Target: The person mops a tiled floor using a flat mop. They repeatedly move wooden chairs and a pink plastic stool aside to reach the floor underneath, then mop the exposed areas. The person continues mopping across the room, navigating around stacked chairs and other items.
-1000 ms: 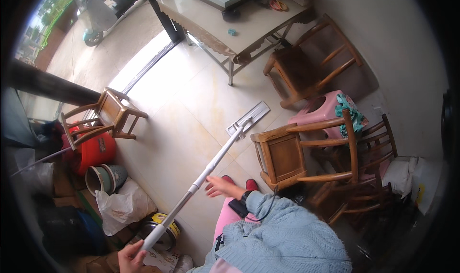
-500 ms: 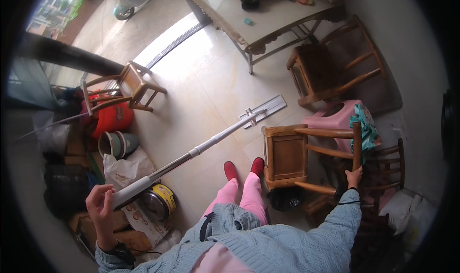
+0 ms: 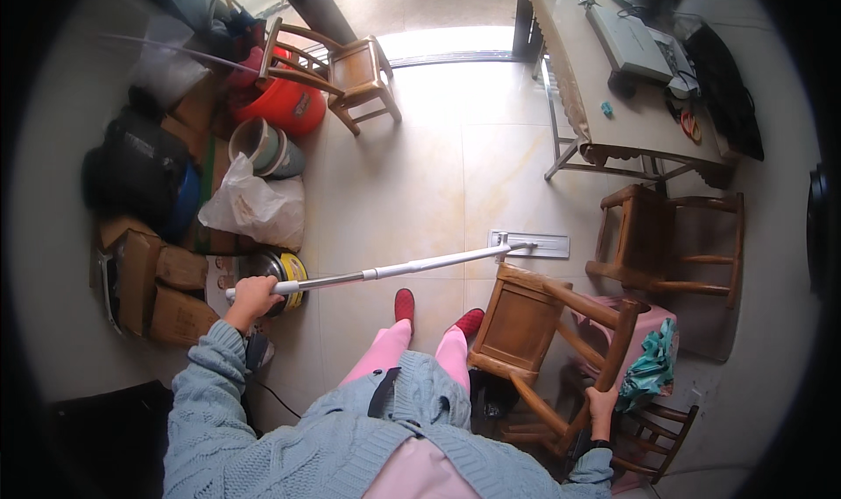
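My left hand [image 3: 252,297] is wrapped round the upper end of a flat mop's pole [image 3: 420,264], white with a silver section. The pole reaches right across the floor to a flat rectangular mop head [image 3: 550,246], which lies on the tiles. My right hand [image 3: 601,404] grips the top of a wooden chair's [image 3: 517,317] backrest. This chair is tilted, its seat lying just below the mop head. A pink plastic stool [image 3: 650,322] with crumpled teal plastic [image 3: 650,372] on it is partly hidden beyond the chair's back.
Another wooden chair [image 3: 639,240] stands by the right wall, below a table [image 3: 583,87]. At left are a wooden chair [image 3: 355,71], a red bucket [image 3: 293,105], grey-green pots [image 3: 256,141], a white bag [image 3: 258,203] and cardboard boxes [image 3: 180,315]. Tiled floor [image 3: 394,184] lies between.
My view has turned. The mop head has come closer to the right-hand chairs, and the held chair has tilted more. My left hand, loosely curled before, now wraps the pole.
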The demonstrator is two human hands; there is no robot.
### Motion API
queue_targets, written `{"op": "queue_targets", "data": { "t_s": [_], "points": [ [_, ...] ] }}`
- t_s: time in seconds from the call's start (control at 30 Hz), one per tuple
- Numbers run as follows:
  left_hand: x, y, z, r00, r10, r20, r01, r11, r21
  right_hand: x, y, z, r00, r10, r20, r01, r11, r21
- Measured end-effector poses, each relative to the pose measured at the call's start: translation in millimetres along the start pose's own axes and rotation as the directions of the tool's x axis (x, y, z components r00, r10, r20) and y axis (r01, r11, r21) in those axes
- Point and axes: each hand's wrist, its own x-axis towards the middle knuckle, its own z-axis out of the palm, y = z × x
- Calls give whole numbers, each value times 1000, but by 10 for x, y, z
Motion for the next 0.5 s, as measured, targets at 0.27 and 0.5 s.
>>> {"op": "queue_targets", "data": {
  "t_s": [0.27,0.5],
  "points": [
    [311,-748,1337,999,-34,3,34,994,-108,-475,-2278,1016,928,-326,180,373,804,-463],
    [473,-1134,2731,989,-96,109,123,953,-276,-1260,-4284,1659,847,-388,364,530,562,-635]
  ]
}}
